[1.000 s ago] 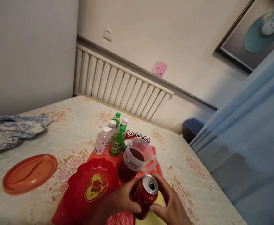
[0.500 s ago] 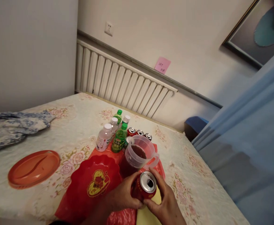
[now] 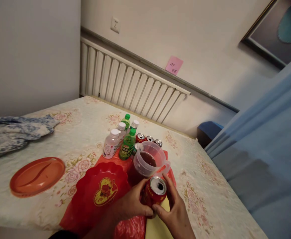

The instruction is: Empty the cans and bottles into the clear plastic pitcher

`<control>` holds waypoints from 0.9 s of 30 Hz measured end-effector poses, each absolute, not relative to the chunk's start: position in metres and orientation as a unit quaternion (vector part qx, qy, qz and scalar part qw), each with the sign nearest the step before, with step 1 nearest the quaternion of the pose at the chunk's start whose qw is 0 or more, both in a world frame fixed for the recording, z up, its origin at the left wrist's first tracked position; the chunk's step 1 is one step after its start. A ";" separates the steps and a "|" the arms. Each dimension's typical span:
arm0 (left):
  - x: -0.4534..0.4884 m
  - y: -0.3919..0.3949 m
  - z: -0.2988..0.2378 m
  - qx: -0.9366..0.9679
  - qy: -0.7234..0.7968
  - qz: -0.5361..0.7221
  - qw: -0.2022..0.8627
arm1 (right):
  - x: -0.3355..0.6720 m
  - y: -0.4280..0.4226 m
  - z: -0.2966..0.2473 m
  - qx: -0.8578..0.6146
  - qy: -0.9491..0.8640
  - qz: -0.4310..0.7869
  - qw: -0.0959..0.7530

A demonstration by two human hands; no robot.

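A red drink can (image 3: 155,191) with an opened silver top is held between both my hands. My left hand (image 3: 132,202) wraps its left side, thumb at the front. On the can's right side my right hand (image 3: 172,204) closes round it, the thumb near the left thumb. Just behind the can stands a clear plastic pitcher (image 3: 145,169) partly filled with dark reddish-brown liquid. To the left lies a red scalloped tray (image 3: 85,189) with a yellow heart print. Under my right hand there is something flat and yellow (image 3: 157,225).
Behind the pitcher stand several bottles, among them a green bottle (image 3: 127,146) and a white-capped bottle (image 3: 111,144), and three cans (image 3: 149,138). An orange divided plate (image 3: 37,177) and a bunched blue-patterned cloth (image 3: 18,134) lie left on the floral tablecloth (image 3: 85,136). Red plastic (image 3: 130,227) lies beneath.
Both hands still hold the can, which appears slightly higher in the view and tilted a little more. The whole view has shifted slightly; the other items stay in place.
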State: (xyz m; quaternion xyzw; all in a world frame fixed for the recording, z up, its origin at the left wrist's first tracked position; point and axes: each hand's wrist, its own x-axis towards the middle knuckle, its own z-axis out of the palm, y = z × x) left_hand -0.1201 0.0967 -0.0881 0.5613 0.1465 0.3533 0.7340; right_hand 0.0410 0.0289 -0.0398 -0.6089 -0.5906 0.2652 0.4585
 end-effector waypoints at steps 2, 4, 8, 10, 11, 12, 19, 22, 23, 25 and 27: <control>-0.120 0.097 -0.092 0.555 0.142 0.332 0.750 | 0.043 0.029 -0.040 -0.594 -0.589 0.281 0.471; -0.120 0.098 -0.093 0.554 0.142 0.323 0.754 | 0.045 0.029 -0.040 -0.582 -0.586 0.294 0.481; -0.121 0.097 -0.088 0.569 0.164 0.339 0.731 | 0.047 0.030 -0.044 -0.580 -0.580 0.308 0.482; -0.121 0.096 -0.085 0.579 0.172 0.351 0.715 | 0.047 0.030 -0.047 -0.585 -0.578 0.310 0.477; -0.121 0.096 -0.084 0.583 0.175 0.356 0.708 | 0.047 0.030 -0.049 -0.589 -0.577 0.307 0.475; -0.121 0.096 -0.083 0.587 0.179 0.361 0.702 | 0.047 0.030 -0.050 -0.594 -0.576 0.303 0.473; -0.120 0.097 -0.084 0.574 0.184 0.371 0.706 | 0.042 0.029 -0.044 -0.615 -0.593 0.271 0.443; -0.120 0.096 -0.088 0.539 0.153 0.349 0.751 | 0.042 0.030 -0.040 -0.613 -0.590 0.290 0.439; -0.120 0.096 -0.089 0.533 0.145 0.343 0.760 | 0.042 0.030 -0.039 -0.610 -0.590 0.295 0.439; -0.120 0.097 -0.089 0.532 0.135 0.336 0.765 | 0.043 0.030 -0.039 -0.608 -0.591 0.299 0.438; -0.121 0.097 -0.086 0.543 0.132 0.341 0.756 | 0.043 0.029 -0.039 -0.610 -0.595 0.296 0.432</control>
